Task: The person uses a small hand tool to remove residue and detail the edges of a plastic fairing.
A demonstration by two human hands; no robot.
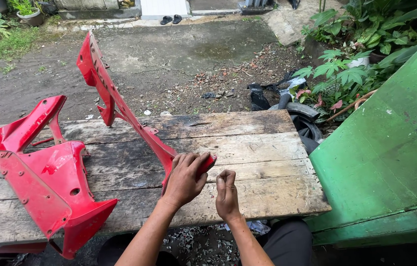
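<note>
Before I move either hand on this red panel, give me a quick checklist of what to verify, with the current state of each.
1. Left hand pressed over the near end of the upright red fairing panel: ok.
2. Panel's near end resting on the wooden table: ok.
3. Right hand pinched shut; whether it holds anything: cannot tell.
4. Second red fairing piece clear of both hands: ok.
5. Second piece fully supported: not ok, its tip overhangs the near edge.

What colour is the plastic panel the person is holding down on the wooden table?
Bright red; the panel shows clearly in the head view, pinned by the left hand.
</note>
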